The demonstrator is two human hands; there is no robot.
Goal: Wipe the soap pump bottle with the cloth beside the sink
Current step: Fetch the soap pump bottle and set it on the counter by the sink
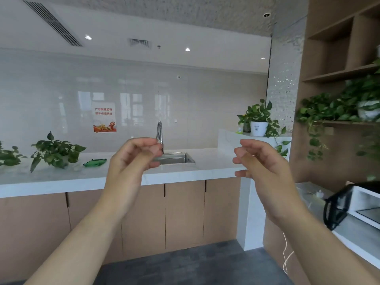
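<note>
Two hands raised before sink [176,158]: left hand [133,156], right hand [261,161], fingers loosely curled, grip empty.

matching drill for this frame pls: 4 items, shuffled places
Items:
1. faucet
2. green cloth
3. white plant pot
4. red poster

Places:
A. on the wall left of the faucet
B. on the raised ledge at the right end of the counter
C. behind the sink
D. flat on the counter, left of the sink

Pairs: 1-C, 2-D, 3-B, 4-A
</note>
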